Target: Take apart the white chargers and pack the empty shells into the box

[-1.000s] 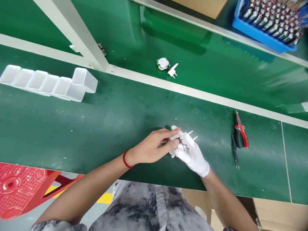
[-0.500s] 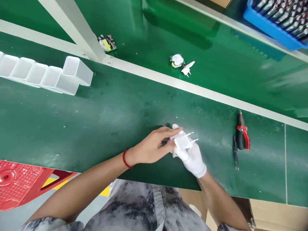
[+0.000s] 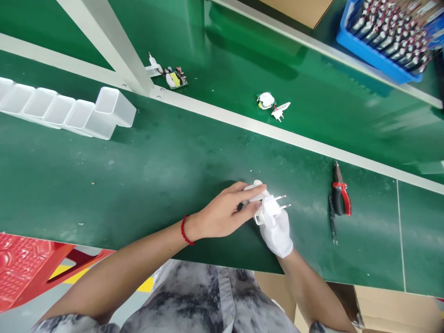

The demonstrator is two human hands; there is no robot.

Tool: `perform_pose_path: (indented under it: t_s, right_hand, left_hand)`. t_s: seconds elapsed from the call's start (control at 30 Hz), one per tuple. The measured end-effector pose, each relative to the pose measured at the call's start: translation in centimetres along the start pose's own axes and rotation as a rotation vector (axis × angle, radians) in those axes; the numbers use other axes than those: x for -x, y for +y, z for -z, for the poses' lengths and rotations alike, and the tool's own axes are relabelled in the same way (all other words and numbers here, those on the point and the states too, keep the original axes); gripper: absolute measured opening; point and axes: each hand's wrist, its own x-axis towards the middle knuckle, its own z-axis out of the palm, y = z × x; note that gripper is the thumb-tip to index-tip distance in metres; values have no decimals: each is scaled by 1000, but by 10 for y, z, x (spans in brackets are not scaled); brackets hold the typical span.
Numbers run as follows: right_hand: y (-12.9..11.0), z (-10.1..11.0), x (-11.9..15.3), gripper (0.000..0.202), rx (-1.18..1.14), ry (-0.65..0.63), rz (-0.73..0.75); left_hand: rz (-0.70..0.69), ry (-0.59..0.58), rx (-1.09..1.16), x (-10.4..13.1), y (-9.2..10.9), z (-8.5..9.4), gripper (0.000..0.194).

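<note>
A white two-pin plug adapter (image 3: 271,206) is held between both hands above the green workbench (image 3: 166,171), its metal pins pointing right. My left hand (image 3: 227,210), bare with a red cord on the wrist, grips it from the left with thumb and fingers. Wearing a white glove, my right hand (image 3: 279,233) is closed around it from below and the right. The fingers and the white casing overlap, so part of the adapter is hidden. To the right lie red-and-black pliers (image 3: 340,192) beside a slim dark tool (image 3: 333,222).
Clear plastic cups (image 3: 79,113) stand in a row at left. Behind the metal rail (image 3: 243,122) lie a circuit board (image 3: 175,78) and a plug piece wired to a board (image 3: 266,100). A blue bin (image 3: 378,55) of small wired parts sits upper right; a red stool (image 3: 24,268) is lower left.
The adapter has turned slightly in my hands, and the gloved fingers have shifted around it. My left hand keeps its hold. The camera view has moved a little.
</note>
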Motion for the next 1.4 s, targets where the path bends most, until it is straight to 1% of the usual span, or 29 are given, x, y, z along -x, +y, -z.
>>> perform_pose_path:
  t_s: [0.07,0.13,0.2,0.23,0.27,0.3,0.4,0.43,0.47,0.5,0.53,0.6,0.67,0.7,0.77,0.8,0.87,0.93,1.03,1.2,1.3,1.4]
  right_hand:
    - [-6,1,-6,66,-11,-12,-14]
    - [-17,5,-10,58,15,-44,-24]
    - [-30,13,-10,53,99,-103,19]
    - [-35,17,-8,52,171,-115,65]
    - [-39,20,-5,50,260,-94,128]
    - [-41,23,-1,49,366,-41,202]
    - [-38,23,9,53,706,191,464]
    - [-35,20,10,57,792,235,539]
    - [-32,16,11,59,851,263,588]
    - [-29,13,10,58,875,294,603]
    - [-28,9,8,55,865,330,586]
    - [-28,5,4,49,741,432,467]
    - [-34,5,-1,47,473,481,304]
    - [-39,7,-3,48,300,468,233]
    - [-47,11,-8,45,-41,393,142]
    - [-51,13,-10,41,-174,341,116]
    - [-55,16,-14,33,-332,276,73]
    - [-55,17,-16,28,-401,257,27]
    - [-54,17,-18,26,-475,257,-17]
    - [-56,17,-20,32,-437,239,-46]
    - [-58,19,-22,33,-382,212,-36]
    - [-57,22,-24,27,-321,246,45]
  left_hand:
    - [15,44,18,-4,-3,-2,45]
    - [70,69,75,-8,-4,-1,46]
    - [131,75,163,-13,-2,2,48]
    - [149,83,203,-14,0,4,48]
    - [159,98,235,-16,2,6,49]
    - [164,119,261,-17,4,7,49]
    - [186,160,296,-19,8,8,52]
    - [199,165,281,-19,9,6,53]
    - [212,172,249,-19,10,5,55]
    - [219,180,204,-19,11,3,58]
    - [219,188,155,-19,12,1,60]
    - [199,193,89,-17,16,0,67]
    - [153,184,95,-15,22,1,70]
    - [116,179,110,-14,25,2,68]
    - [26,170,131,-13,30,5,57]
    - [-15,167,134,-13,31,6,51]
    - [-64,164,137,-15,32,7,45]
    - [-75,160,148,-17,31,6,45]
    - [-92,144,165,-20,31,4,47]
    - [-131,158,158,-23,32,3,48]
    - [-133,169,138,-26,32,4,47]
    - [-124,163,101,-30,33,4,48]
